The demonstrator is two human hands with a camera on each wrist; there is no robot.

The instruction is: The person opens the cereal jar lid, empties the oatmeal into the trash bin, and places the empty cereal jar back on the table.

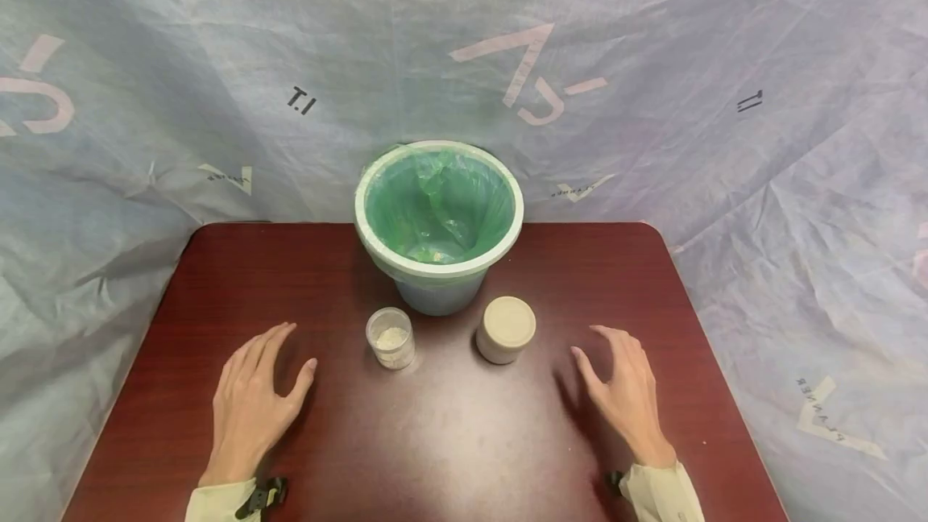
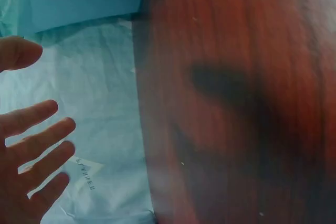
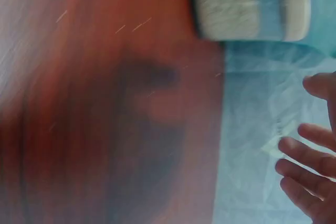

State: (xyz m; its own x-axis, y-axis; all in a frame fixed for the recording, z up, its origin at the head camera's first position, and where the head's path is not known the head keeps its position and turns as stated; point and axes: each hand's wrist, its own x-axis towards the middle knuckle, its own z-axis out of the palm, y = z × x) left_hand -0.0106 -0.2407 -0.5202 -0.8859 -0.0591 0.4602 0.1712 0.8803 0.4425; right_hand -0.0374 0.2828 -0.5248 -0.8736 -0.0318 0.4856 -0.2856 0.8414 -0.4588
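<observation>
My left hand (image 1: 250,401) is held over the left side of the table, fingers spread and thumb apart, with nothing in it. The nearest thing to it is a small clear jar (image 1: 391,338) without a lid, with pale contents low inside. On the right my right hand (image 1: 625,389) is likewise empty, thumb and fingers parted. Between that hand and the open jar stands a second jar (image 1: 506,330), topped by a cream lid (image 1: 510,321). In the right wrist view this lidded jar (image 3: 231,6) shows beige grainy contents below a clear band.
Behind the jars stands a bin (image 1: 440,294) lined with a green plastic bag (image 1: 391,224), some small scraps at its bottom. The dark red table (image 1: 449,457) ends against grey sheeting (image 1: 326,39) at the back and sides. A few tiny pale specks lie on the tabletop.
</observation>
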